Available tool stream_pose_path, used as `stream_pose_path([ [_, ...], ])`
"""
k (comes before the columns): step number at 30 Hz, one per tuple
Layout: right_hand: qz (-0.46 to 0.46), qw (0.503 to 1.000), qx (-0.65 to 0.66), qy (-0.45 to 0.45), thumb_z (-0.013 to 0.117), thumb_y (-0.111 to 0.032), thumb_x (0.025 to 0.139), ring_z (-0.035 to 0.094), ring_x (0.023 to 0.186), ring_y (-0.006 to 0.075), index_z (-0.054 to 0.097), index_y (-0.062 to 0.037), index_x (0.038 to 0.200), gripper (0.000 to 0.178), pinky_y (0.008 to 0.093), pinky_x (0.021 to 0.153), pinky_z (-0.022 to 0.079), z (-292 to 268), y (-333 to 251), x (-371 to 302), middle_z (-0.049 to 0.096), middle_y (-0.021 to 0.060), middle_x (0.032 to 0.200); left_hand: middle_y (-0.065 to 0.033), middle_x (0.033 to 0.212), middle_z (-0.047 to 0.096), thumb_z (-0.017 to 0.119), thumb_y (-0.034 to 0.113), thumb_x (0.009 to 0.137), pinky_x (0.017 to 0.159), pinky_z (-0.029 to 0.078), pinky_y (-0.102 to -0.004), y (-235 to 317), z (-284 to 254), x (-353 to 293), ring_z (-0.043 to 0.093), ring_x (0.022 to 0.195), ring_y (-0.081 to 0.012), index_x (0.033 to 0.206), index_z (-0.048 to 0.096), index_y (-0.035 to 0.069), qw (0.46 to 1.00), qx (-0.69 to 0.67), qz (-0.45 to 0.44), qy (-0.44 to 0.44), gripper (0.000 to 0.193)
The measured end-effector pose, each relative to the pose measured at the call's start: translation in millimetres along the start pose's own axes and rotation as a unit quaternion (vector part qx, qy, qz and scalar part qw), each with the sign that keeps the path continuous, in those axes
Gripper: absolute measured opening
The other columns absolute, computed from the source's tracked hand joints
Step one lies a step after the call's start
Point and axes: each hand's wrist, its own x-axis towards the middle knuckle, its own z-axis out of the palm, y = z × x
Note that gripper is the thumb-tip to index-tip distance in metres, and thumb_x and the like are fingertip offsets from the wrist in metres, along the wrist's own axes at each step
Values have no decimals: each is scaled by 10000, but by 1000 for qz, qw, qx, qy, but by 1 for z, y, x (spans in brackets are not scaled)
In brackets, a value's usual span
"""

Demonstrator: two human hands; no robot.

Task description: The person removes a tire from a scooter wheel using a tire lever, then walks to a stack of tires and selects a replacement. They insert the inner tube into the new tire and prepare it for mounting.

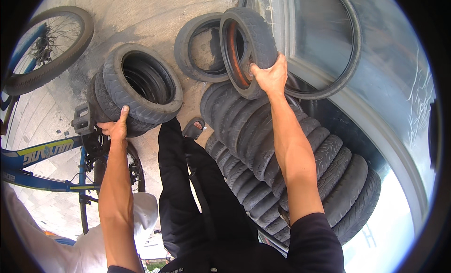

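Observation:
My right hand (272,75) grips a worn black tyre (260,31) with a rusty orange band inside it. The thumb is on its inner edge and the fingers go round the tread, partly hidden. This tyre stands tilted, overlapping another tyre (183,52) that lies on the ground. At the left, my left hand (116,127) is closed against the near side of a leaning stack of small tyres (159,110). Its thumb points up along the tread, and some of its fingertips are hidden behind the rubber.
Rows of piled tyres (253,132) fill the right side beside a glass panel (390,52). A large thin tyre (354,47) leans there. At the left are a blue bicycle (47,183), its wheel (87,33) and a person in white (84,249). My sandalled foot (193,128) stands between the tyres.

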Motion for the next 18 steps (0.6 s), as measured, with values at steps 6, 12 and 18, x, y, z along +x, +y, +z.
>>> stream_pose_path([
  [6,2,1000,-3,-13,816,-282,623,488,1259,407,370,113,1363,949,430,1079,402,-6,7,8,487,283,1313,-341,1572,-71,905,672,467,1204,183,-498,3,7,-8,84,1485,-442,1522,-161,-23,1000,-5,-2,3,1653],
  [12,0,1000,-8,-16,819,-316,635,442,1304,398,356,115,1379,977,426,1113,365,-4,6,5,461,291,1350,-307,1592,-64,891,697,455,1200,200,-513,16,33,-32,85,1498,-413,1525,-181,3,1000,1,-5,-1,1666],
  [18,6,999,-16,-39,824,-352,638,459,1304,408,319,109,1412,1033,428,1107,376,-12,13,13,448,301,1383,-357,1563,-114,916,671,425,1203,178,-540,22,43,-48,16,1485,-477,1516,-199,4,1000,-5,-6,-22,1696],
])
